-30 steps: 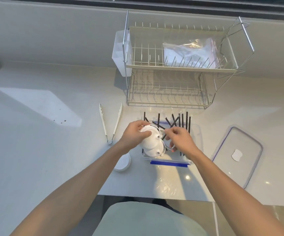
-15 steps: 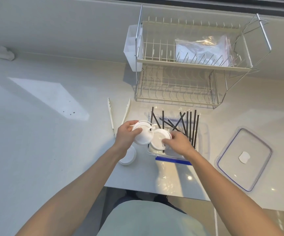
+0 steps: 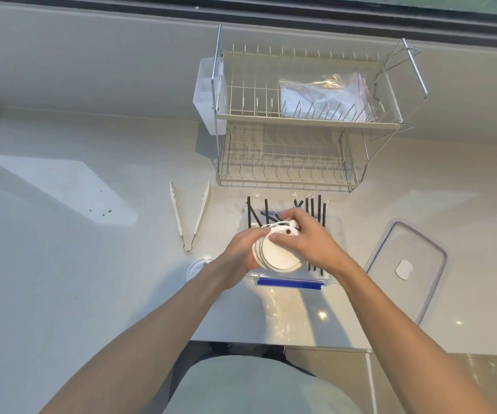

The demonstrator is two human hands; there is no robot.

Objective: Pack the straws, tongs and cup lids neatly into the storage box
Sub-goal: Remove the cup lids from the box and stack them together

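Your left hand (image 3: 238, 255) and right hand (image 3: 310, 243) both grip a stack of white cup lids (image 3: 277, 255), fingers curled round its edges, just above the clear storage box (image 3: 332, 234) where black straws (image 3: 316, 210) lie. The white tongs (image 3: 189, 216) lie on the counter (image 3: 62, 264) left of the box; its lid (image 3: 411, 258) rests to the right.

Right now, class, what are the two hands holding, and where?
Both the left hand and right hand grip a stack of cup lids by its edges.

Pale counter (image 3: 62, 279) carries tongs (image 3: 190, 215), storage box (image 3: 335, 234), its lid (image 3: 405, 264), dish rack (image 3: 289, 174), perhaps a cup lid (image 3: 196, 265)
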